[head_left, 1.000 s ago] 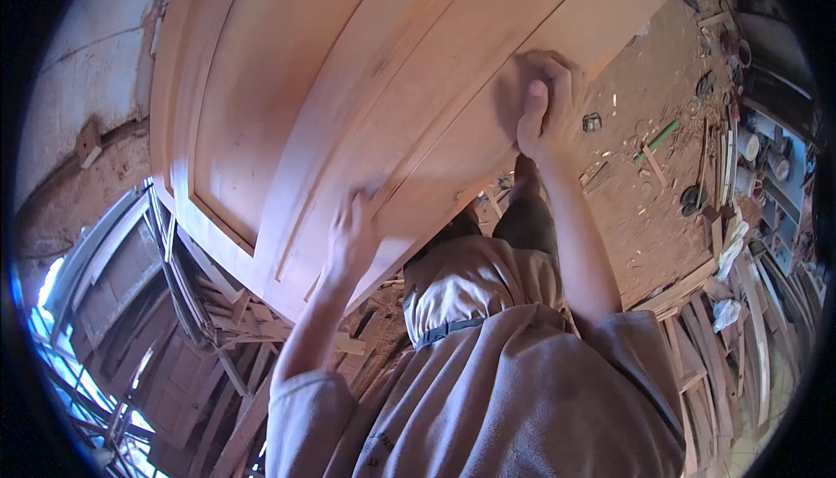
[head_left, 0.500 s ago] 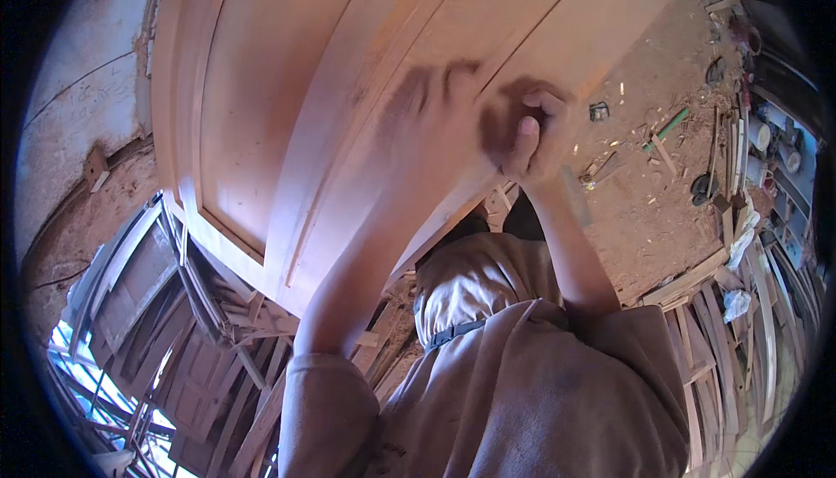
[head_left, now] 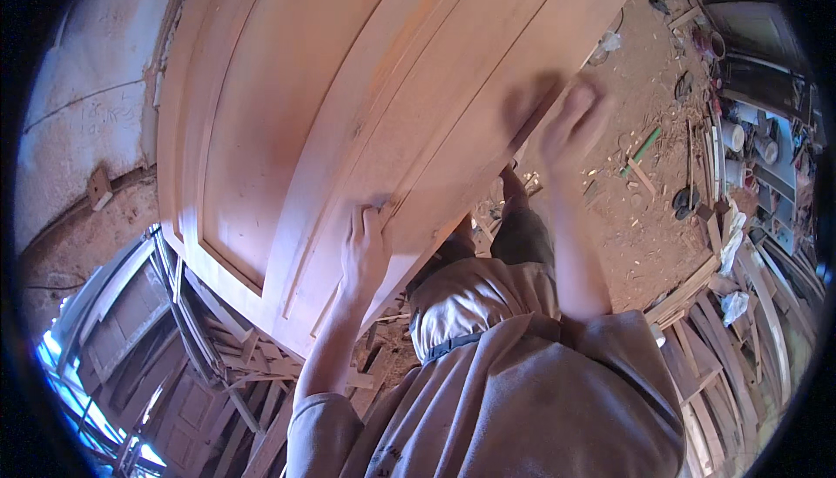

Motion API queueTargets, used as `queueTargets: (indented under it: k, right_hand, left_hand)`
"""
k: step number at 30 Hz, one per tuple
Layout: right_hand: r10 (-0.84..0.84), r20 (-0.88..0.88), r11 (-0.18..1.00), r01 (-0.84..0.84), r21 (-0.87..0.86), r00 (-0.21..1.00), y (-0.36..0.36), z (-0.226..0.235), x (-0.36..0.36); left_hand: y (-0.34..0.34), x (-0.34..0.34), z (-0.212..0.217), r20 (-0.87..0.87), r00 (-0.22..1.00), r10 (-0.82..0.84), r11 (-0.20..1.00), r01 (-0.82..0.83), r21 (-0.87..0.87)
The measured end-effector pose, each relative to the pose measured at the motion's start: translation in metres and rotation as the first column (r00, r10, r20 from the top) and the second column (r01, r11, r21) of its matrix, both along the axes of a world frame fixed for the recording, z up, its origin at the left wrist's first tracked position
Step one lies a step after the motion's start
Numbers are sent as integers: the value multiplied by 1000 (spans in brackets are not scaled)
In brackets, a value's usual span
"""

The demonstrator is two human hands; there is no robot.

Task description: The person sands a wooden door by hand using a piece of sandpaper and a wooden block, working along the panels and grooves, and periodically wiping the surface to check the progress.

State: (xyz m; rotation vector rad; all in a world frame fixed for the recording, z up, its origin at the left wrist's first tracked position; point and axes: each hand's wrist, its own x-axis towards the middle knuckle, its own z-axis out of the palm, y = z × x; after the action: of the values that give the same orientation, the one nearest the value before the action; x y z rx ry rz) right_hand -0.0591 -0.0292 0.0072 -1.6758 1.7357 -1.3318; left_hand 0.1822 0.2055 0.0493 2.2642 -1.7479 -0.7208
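Note:
A large wooden panelled door [head_left: 287,104], pale reddish-brown with grooves and raised mouldings, lies in front of me. My left hand [head_left: 366,247] rests on its near part, close to a long groove. Its fingers are curled and drawn together at the surface, and what they hold, if anything, is hidden. Out by the door's right edge, my right hand [head_left: 575,121] is raised and smeared by motion. That hand looks bent, but its fingers cannot be made out. A dark shadow falls on the door beside it.
Wood shavings and offcuts litter the earth floor [head_left: 644,243] at right, with a green stick [head_left: 643,149] among them. Stacked boards [head_left: 727,356] stand at lower right, and a heap of old wood panels [head_left: 187,373] at lower left. Pots [head_left: 733,136] line the far right.
My hands have moved apart: the left came back nearer to me along the door, the right went outward to the door's right edge. The view has shifted slightly.

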Motion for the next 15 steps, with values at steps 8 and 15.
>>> queueTargets:
  k: [8, 15]
  right_hand:
    - [-123, 221, 976, 77, 205, 968, -100, -28, -7]
    - [-146, 150, 972, 114, 205, 978, -98, -26, 8]
  left_hand:
    - [-219, -85, 27, 140, 982, -128, 989, 138, -58]
    - [-272, -98, 14, 60, 998, -30, 999, 28, 29]
